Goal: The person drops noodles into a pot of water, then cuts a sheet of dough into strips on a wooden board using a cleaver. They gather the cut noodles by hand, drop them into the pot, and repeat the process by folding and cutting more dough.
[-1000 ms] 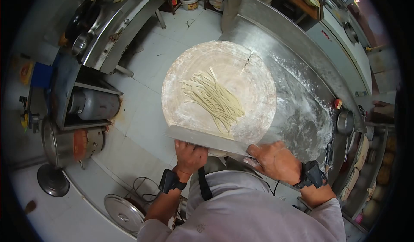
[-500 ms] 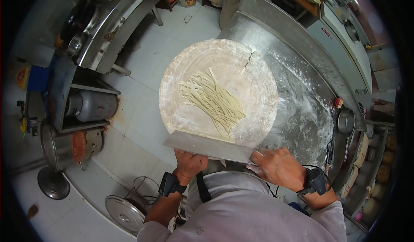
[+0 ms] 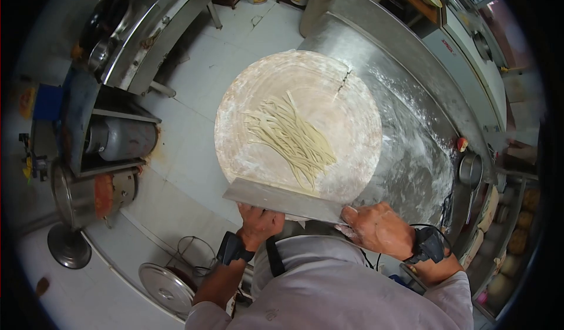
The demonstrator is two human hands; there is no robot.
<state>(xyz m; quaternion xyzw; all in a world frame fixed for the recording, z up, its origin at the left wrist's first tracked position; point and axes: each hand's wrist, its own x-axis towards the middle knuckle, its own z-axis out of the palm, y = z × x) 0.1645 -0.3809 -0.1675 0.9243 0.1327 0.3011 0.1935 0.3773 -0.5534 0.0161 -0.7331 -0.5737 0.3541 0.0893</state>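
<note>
A wide rectangular cleaver (image 3: 276,199) lies across the near edge of a round, flour-dusted wooden chopping board (image 3: 352,130). My right hand (image 3: 379,229) is closed around the cleaver's right end, its fingers floury. At the left end my left hand (image 3: 259,224) is curled close against the near side of the blade. The blade hides its fingertips and whatever they may hold. Just beyond the blade shows a thin pale edge of dough (image 3: 282,185). A loose pile of cut noodles (image 3: 294,139) rests on the middle of the board.
Right of the board is a floury steel worktop (image 3: 405,159) with a raised rim. A small saucepan (image 3: 470,168) sits at its right. On the left stand a gas cylinder (image 3: 129,141) and a big steel pot (image 3: 70,195). Another person's trousered leg (image 3: 317,7) is at the top.
The camera view has shifted slightly. Both hands and the cleaver keep nearly the same place at the board's near edge, and the noodle pile looks unchanged.
</note>
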